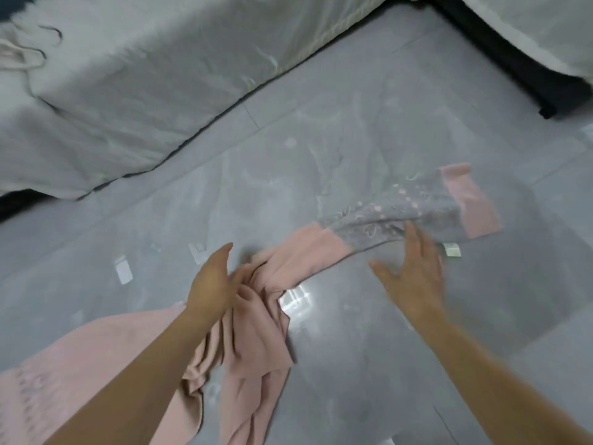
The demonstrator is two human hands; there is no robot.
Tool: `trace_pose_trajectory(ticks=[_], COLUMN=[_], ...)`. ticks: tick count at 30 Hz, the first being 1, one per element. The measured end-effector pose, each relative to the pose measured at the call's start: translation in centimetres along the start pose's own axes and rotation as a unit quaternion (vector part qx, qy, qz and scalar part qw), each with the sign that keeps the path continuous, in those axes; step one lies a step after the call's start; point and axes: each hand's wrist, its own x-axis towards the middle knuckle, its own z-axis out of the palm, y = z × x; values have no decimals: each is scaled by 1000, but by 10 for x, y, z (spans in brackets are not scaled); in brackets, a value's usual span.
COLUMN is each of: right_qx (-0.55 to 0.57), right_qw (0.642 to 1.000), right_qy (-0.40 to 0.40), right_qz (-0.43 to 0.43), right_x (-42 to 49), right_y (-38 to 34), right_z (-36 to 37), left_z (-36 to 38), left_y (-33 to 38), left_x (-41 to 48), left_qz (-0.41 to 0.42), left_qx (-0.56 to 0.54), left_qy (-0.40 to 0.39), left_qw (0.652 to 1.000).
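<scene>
A pink garment (256,332) with a grey patterned sleeve section (401,210) and pink cuff lies bunched on the grey tiled floor. My left hand (215,284) grips a bunched fold of the pink cloth near its middle. Over the floor, my right hand (414,271) hovers with its fingers spread and straight, fingertips at the near edge of the grey sleeve. The frame is blurred by motion, so whether the right fingertips touch the cloth is unclear.
A bed with a white cover (128,101) fills the upper left; a light garment with drawstrings (22,59) lies on it. A second dark-framed bed (529,53) stands at upper right. Small white paper scraps (123,269) lie on the floor (353,139).
</scene>
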Motion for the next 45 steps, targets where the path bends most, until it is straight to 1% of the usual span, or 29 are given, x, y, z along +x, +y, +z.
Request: trace_pose_trajectory(ticks=[2, 5, 7, 9, 10, 11, 12, 15, 18, 21, 23, 26, 29, 30, 31, 32, 34, 35, 36, 37, 38, 40, 41, 45], right_qx=[-66, -77, -92, -104, -75, -32, -5, 22, 83, 132, 151, 162, 216, 224, 223, 210, 122, 57, -4, -45, -58, -40, -21, 59], right_qw=[992, 975, 964, 957, 962, 969, 975, 988, 990, 986, 985, 984, 963, 956, 955, 959, 977, 982, 980, 975, 973, 976, 980, 990], right_qy=[-82, -163, -214, -265, -263, -244, -222, -153, -116, -98, -69, 21, 134, 153, 152, 131, 38, -21, -74, -106, -117, -108, -107, -114], right_qz=[-74, -134, -126, -56, -14, 11, 17, 1, -14, -34, -56, -70, -93, -107, -121, -137, -170, -177, -184, -189, -191, -186, -169, -52], right_x=[-44, -98, -123, -133, -134, -133, -130, -115, -95, -75, -64, -46, -29, -25, -23, -22, -21, -22, -25, -29, -32, -39, -41, -44], right_y=[-21, -51, -69, -78, -79, -80, -79, -72, -78, -92, -104, -122, -143, -146, -148, -148, -137, -130, -123, -116, -111, -104, -100, -83], right_z=[41, 99, 123, 140, 144, 145, 144, 136, 118, 102, 89, 62, 36, 33, 35, 39, 56, 65, 73, 78, 82, 86, 87, 90], left_z=[0, 2, 8, 15, 17, 18, 18, 14, 8, 7, 5, -1, -8, -9, -9, -8, -7, -7, -6, -6, -6, -5, -4, 6], left_y=[-41, -86, -107, -121, -127, -132, -136, -143, -143, -138, -135, -130, -125, -124, -124, -124, -126, -127, -128, -127, -126, -124, -122, -102], left_x=[-15, -38, -52, -63, -65, -67, -67, -67, -69, -74, -78, -83, -87, -88, -88, -88, -87, -87, -87, -86, -85, -83, -80, -64], left_qz=[-2, -34, -48, -40, -38, -37, -32, -14, -9, -15, -31, -60, -77, -78, -78, -77, -73, -72, -74, -77, -81, -82, -72, -3], left_qx=[43, 53, 50, 61, 75, 88, 99, 110, 97, 50, 6, -67, -126, -132, -132, -128, -109, -99, -91, -87, -87, -88, -81, -37], left_qy=[-6, -3, -2, -24, -38, -45, -37, 31, 65, 102, 121, 134, 151, 151, 147, 144, 140, 137, 132, 127, 125, 135, 146, 153], left_qw=[999, 998, 998, 997, 996, 994, 994, 993, 993, 993, 992, 987, 978, 977, 977, 978, 981, 983, 984, 985, 985, 984, 983, 988])
